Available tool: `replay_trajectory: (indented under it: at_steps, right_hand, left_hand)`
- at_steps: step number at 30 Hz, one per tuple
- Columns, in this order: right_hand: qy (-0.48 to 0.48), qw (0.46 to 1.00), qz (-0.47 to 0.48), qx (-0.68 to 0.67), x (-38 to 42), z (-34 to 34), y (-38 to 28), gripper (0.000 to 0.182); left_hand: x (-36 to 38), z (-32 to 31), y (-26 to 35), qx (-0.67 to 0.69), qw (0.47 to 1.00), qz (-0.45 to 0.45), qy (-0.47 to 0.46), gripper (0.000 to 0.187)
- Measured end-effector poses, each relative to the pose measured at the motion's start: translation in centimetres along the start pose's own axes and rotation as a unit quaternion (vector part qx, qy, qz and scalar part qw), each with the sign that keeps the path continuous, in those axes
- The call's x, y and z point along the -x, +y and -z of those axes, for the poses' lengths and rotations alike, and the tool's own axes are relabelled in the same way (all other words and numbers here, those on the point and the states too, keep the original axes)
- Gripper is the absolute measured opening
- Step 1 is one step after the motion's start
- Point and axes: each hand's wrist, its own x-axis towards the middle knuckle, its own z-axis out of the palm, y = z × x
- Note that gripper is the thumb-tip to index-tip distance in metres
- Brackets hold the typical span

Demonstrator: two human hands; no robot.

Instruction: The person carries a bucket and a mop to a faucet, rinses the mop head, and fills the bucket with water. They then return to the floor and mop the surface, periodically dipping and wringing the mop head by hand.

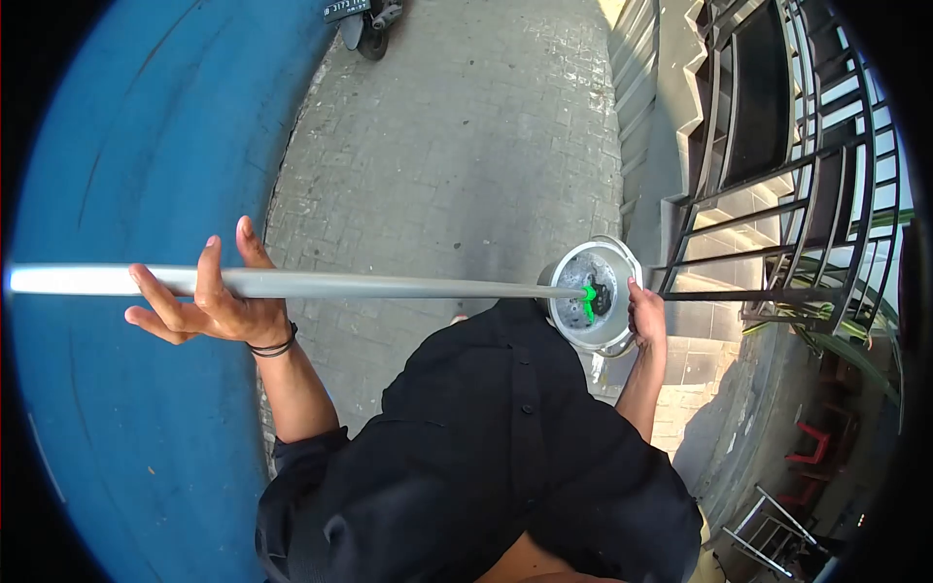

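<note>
A long silver pole runs across the view, its green end fitting inside a light grey bucket. Foamy water is in the bucket, along with something dark by the fitting that I cannot make out. My left hand holds the pole near its far left end, with some fingers over it and others loosely spread. At the bucket's right rim, my right hand is closed around the edge, thumb on top.
A blue wall stands close on my left. Grey paving stretches ahead, with a parked motorbike at the top. On the right are a black metal railing, green plant leaves, a red chair and a metal frame.
</note>
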Motion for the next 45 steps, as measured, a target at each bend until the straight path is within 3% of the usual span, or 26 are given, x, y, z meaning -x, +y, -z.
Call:
replay_trajectory:
  at_steps: [7, 12, 16, 24, 31, 32, 36, 42, 45]
  right_hand:
    - [0.013, 0.998, 0.015, 0.060, -27.4, -12.5, -21.8, 0.044]
    - [-0.001, 0.994, -0.010, 0.109, -45.4, -21.0, -35.7, 0.044]
    - [-0.004, 0.991, 0.049, 0.124, -60.7, -26.5, -46.2, 0.044]
    - [0.043, 0.999, 0.002, 0.025, -87.4, -35.9, -71.3, 0.042]
    - [0.076, 0.993, -0.027, -0.081, -106.5, -39.0, -93.0, 0.042]
    - [0.078, 0.992, -0.034, -0.092, -112.2, -42.1, -92.5, 0.042]
    - [0.069, 0.996, -0.043, -0.025, -130.1, -50.5, -100.8, 0.043]
    - [0.029, 0.994, -0.105, -0.011, -151.9, -58.9, -115.2, 0.043]
    - [0.032, 0.995, -0.092, 0.014, -161.4, -63.7, -122.7, 0.043]
  left_hand:
    - [-0.3, -34.5, 4.9, -0.036, 0.998, -0.050, -0.008, 0.020]
    - [-1.1, -55.8, 9.1, -0.079, 0.991, -0.050, -0.091, 0.021]
    - [-1.4, -72.5, 11.5, -0.047, 0.992, -0.040, -0.107, 0.021]
    - [-1.4, -113.8, 18.4, 0.026, 0.997, -0.046, -0.055, 0.025]
    - [-13.4, -146.6, 28.4, 0.103, 0.992, -0.051, -0.042, 0.023]
    - [-9.7, -151.7, 29.3, 0.113, 0.991, -0.056, -0.040, 0.023]
    - [-5.7, -170.9, 33.6, 0.094, 0.993, -0.071, -0.010, 0.019]
    - [-7.6, -195.9, 39.6, 0.096, 0.989, -0.107, -0.046, 0.022]
    - [-8.4, -208.3, 42.1, 0.108, 0.987, -0.115, -0.030, 0.022]
